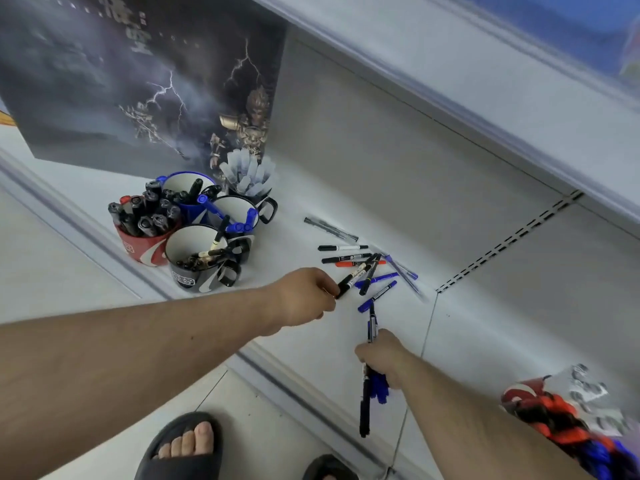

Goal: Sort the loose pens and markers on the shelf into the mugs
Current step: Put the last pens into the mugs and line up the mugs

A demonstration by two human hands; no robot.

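Now, figure key, reading from your own side of the shelf point(346, 188):

Left hand point(304, 297): your fingertips pinch the cap end of a black marker point(351, 279) whose far end lies in the loose pile point(367, 268).
Right hand point(379, 355): your fingers curl round a bundle of pens point(369, 386), blue and black, jutting above and below the fist, over the shelf's front edge.
Loose pile: black, blue and one red marker cross one another mid-shelf, well right of the mugs.
Mugs point(194, 230): five cluster toward the shelf's left end; the red one looks crammed.
Risk, drag: lifting the pinched marker probably disturbs those crossing it and may roll them toward the front edge.
Risk, bundle: the long black pen hangs lowest and could slip to the floor.
Risk, sorting: blur hides the tip colours, so a marker may reach the wrong mug.
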